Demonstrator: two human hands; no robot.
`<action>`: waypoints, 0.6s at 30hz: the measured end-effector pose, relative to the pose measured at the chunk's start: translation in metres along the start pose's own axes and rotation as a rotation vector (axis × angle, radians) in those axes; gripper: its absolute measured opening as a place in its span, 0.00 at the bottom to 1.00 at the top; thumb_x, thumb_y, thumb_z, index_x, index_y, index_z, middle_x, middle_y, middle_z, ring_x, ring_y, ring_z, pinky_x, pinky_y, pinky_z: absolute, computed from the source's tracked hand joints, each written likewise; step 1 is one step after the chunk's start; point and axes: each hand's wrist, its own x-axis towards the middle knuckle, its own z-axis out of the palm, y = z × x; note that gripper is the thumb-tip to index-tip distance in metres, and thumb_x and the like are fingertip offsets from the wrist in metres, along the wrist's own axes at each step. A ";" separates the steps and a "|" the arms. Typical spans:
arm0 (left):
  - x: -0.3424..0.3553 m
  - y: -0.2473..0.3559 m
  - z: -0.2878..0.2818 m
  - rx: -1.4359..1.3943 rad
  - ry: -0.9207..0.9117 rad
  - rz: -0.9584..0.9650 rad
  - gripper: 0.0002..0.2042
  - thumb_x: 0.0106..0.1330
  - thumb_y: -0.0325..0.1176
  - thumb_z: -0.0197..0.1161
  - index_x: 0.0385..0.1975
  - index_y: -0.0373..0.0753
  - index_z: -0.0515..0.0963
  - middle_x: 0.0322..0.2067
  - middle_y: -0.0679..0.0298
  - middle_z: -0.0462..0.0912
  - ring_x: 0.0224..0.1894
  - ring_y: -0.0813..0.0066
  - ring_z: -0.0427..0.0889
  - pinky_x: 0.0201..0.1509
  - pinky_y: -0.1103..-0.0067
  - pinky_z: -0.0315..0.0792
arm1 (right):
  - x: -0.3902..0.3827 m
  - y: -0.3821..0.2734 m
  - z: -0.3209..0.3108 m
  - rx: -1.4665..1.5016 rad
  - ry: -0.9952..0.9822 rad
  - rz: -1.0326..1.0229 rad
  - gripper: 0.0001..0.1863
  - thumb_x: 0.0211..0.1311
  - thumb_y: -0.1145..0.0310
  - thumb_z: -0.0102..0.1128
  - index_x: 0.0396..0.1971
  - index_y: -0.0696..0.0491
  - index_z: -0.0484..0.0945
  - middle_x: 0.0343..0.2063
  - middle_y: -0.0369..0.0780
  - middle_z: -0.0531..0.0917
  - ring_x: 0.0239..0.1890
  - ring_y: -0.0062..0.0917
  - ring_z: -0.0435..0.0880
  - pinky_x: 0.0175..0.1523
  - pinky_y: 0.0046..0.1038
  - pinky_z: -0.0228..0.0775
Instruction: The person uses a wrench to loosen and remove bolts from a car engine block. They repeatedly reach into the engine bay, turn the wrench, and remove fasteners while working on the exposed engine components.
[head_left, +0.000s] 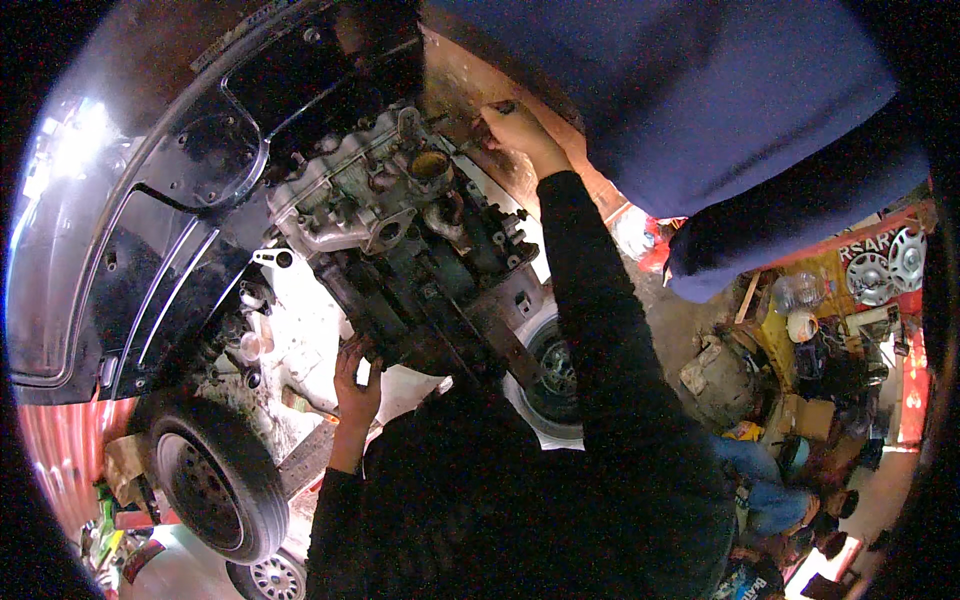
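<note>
A greasy metal engine block (430, 290) stands tilted in the middle, its grey cylinder head and ports toward the far side. At its near left lower edge is my left hand (357, 392), with thumb and fingers apart and the fingertips against the dark metal. My right arm reaches forward past the engine's right side. Beyond the engine's far right corner, my right hand (518, 138) is closed, fingers curled; what they hold, if anything, cannot be made out. A brown board-like surface (465, 75) lies behind that hand.
A black car panel (190, 170) curves along the left. Below it sits a wheel with tyre (215, 490); another wheel (555, 365) is beside the engine. Dark blue cloth (740, 100) fills the upper right. Wheel covers (870, 275) and clutter, including a cardboard box (808, 418), are at right.
</note>
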 end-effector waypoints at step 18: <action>-0.004 0.027 0.002 0.080 0.056 -0.015 0.17 0.62 0.20 0.68 0.52 0.33 0.80 0.54 0.48 0.83 0.60 0.49 0.80 0.66 0.64 0.73 | -0.002 -0.026 0.002 -0.339 0.216 -0.037 0.36 0.66 0.48 0.62 0.64 0.61 0.73 0.64 0.56 0.76 0.70 0.48 0.71 0.73 0.41 0.63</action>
